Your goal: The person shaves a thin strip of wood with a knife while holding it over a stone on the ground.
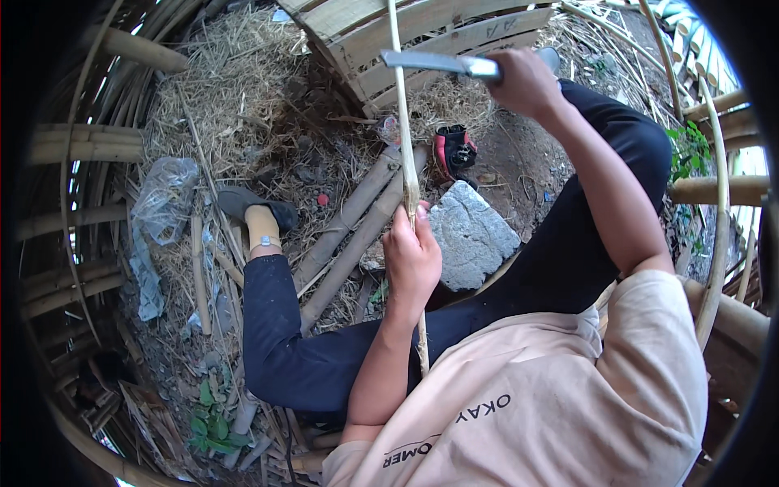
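The left hand (411,258) grips a thin bamboo strip (403,122) upright over a grey stone (473,235); the right hand (526,79) clasps a knife (442,62) against it. Bamboo poles (349,231) lie beside, straw (235,81) around.

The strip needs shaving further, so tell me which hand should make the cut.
Right hand: it already grips the knife, blade against the bamboo strip. The left hand is clamped lower down, steadying it.

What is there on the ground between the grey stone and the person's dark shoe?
In the head view, two bamboo poles lie slantwise side by side between the grey stone and the dark shoe, on dirt strewn with dry straw.
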Motion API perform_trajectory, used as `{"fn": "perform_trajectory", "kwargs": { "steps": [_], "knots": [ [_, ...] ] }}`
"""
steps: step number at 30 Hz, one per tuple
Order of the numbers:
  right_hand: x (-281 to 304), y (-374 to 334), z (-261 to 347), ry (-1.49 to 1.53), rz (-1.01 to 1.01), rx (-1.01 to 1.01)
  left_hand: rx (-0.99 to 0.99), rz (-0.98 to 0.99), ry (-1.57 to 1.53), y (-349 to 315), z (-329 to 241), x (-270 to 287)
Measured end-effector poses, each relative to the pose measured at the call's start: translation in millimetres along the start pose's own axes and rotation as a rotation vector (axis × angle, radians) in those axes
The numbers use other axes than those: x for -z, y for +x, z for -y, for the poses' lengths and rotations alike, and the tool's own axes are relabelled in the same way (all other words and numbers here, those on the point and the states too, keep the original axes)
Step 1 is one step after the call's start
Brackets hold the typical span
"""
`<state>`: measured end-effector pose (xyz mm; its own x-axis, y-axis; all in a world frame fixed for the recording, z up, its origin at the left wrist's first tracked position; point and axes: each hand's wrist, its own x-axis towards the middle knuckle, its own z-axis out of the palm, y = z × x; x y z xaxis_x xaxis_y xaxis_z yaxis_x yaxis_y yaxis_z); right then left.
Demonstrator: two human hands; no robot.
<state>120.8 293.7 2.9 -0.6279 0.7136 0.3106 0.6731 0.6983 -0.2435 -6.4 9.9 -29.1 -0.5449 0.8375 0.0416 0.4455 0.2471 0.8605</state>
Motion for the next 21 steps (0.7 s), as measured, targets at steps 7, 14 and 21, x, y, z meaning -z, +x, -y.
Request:
{"fn": "perform_trajectory", "kwargs": {
  "steps": [7,14,21],
  "knots": [
    [7.3,-30.7,72.0,0.017,0.424,0.269,0.069,0.052,0.026,2.3,-5.1,11.1],
    [-7.6,-49.6,77.8,0.121,0.497,0.195,0.032,-0.006,0.233,-1.1,-15.6,15.9],
    [-25.7,-21.4,49.9,-0.006,0.379,0.038,0.143,0.049,0.312,-2.7,-32.2,12.9]
  ]
}}
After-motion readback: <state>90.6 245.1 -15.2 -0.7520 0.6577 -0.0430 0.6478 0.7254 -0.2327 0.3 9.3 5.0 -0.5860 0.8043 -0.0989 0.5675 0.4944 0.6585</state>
